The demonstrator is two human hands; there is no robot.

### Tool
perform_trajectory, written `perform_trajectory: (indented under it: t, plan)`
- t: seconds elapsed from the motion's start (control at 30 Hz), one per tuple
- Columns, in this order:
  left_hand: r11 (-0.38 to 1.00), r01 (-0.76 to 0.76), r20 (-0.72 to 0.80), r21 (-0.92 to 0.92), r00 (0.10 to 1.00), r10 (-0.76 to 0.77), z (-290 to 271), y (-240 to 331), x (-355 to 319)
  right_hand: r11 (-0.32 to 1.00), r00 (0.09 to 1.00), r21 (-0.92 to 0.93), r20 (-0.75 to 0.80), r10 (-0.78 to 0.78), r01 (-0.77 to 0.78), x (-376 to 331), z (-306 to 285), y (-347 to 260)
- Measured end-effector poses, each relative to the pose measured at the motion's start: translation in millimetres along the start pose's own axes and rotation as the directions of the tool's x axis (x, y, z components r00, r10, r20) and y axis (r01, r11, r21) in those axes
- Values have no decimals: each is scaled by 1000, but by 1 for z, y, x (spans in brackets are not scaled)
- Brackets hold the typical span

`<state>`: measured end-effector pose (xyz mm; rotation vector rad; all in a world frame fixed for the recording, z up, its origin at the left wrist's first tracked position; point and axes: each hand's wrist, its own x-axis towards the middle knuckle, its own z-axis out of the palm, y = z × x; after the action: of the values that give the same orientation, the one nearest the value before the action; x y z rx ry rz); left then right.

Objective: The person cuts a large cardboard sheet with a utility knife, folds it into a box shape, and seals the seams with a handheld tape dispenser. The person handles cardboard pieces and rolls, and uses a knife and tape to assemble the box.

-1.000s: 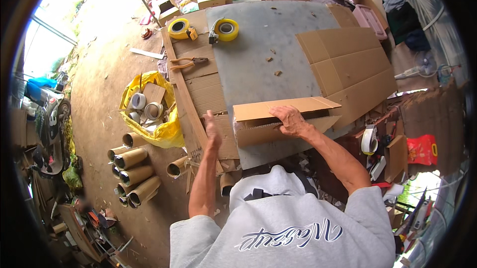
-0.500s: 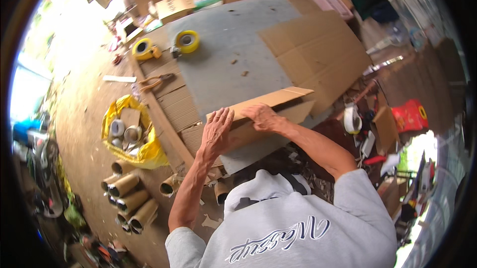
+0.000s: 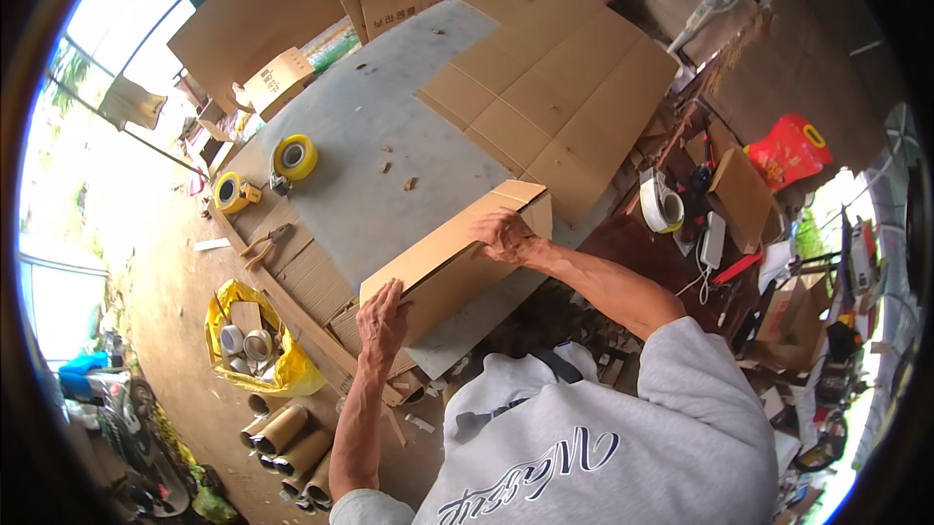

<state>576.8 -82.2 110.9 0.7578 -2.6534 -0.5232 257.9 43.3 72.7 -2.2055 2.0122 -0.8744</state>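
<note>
A brown cardboard piece (image 3: 452,238), folded lengthwise with a narrow upper flap, stands at the near edge of the grey tabletop (image 3: 360,150). My left hand (image 3: 382,318) is closed round its left end, fingertips at the flap's corner. Farther right, my right hand (image 3: 506,237) grips the fold with curled fingers; its thumb is partly hidden. Flat cardboard sheets (image 3: 555,87) lie on the table's right side. Toward the left edge rest a roll of yellow tape (image 3: 295,157) in a dispenser and a second tape roll (image 3: 232,192).
Pliers (image 3: 265,245) lie on the left edge. Below it stand a yellow bag (image 3: 302,369) of rolls and several cardboard tubes (image 3: 282,428). A white roll (image 3: 662,202) and a red bag (image 3: 790,150) sit right. A small box (image 3: 279,82) stands at the back.
The whole view has turned. My left hand has moved from the top of the flap to the cardboard's left end. The gap at its right end looks narrower.
</note>
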Motion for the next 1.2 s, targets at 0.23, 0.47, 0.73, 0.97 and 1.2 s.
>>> perform_trajectory:
  t: [0.23,0.47,0.73,0.97,1.2]
  plan:
    - [970,175,280,170,935,-218,-17,4,-3,985,995,157,-82,-59,71,35,25,-6]
    - [995,97,410,-10,908,-85,40,60,91,987,988,158,-146,41,-18,31,36,-9]
    - [992,26,352,124,933,-68,60,59,92,986,982,132,-143,120,-102,26,23,-10]
    - [972,-11,365,236,928,-79,68,47,84,968,980,200,-96,174,-153,26,24,-9]
    - [966,-13,388,258,917,-91,69,32,79,946,957,247,-145,251,-211,31,38,-18]
